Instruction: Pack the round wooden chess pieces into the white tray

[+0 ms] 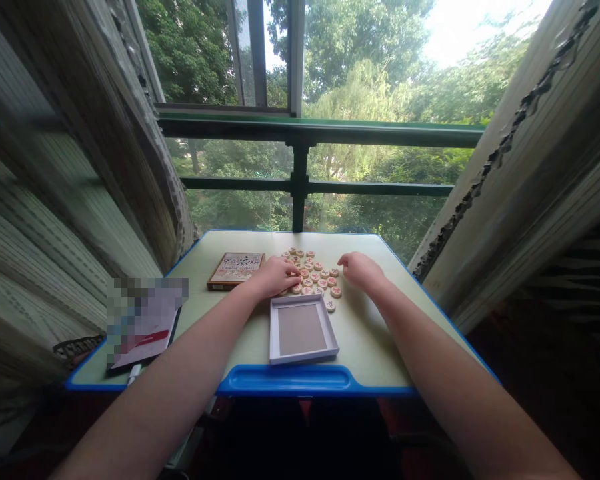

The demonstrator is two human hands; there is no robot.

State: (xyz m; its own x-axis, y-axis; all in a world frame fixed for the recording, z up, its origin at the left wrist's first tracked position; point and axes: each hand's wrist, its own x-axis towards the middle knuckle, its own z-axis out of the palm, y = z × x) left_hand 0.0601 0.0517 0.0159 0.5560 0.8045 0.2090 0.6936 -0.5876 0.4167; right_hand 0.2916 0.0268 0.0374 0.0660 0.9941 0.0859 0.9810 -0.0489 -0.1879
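Several round wooden Chinese chess pieces (316,277) with red and dark characters lie in a loose cluster on the table. My left hand (276,276) rests at the cluster's left side, fingers stretched over and touching some pieces. Part of the pieces there is hidden under it. Just right of the cluster is my right hand (364,269), its fingers curled in; whether a piece is inside them is hidden. Nearest me stands a shallow open white box part (275,331) with a grey-brown bottom and nothing in it. One piece (331,306) lies by its far right corner.
A printed box lid (237,268) with dark lettering lies left of the pieces. Farther left is a flat tablet-like object (153,327), partly blurred out. The table (380,347) has a blue rim and a pen groove (290,379). Curtains, a green railing (380,133) and window surround it.
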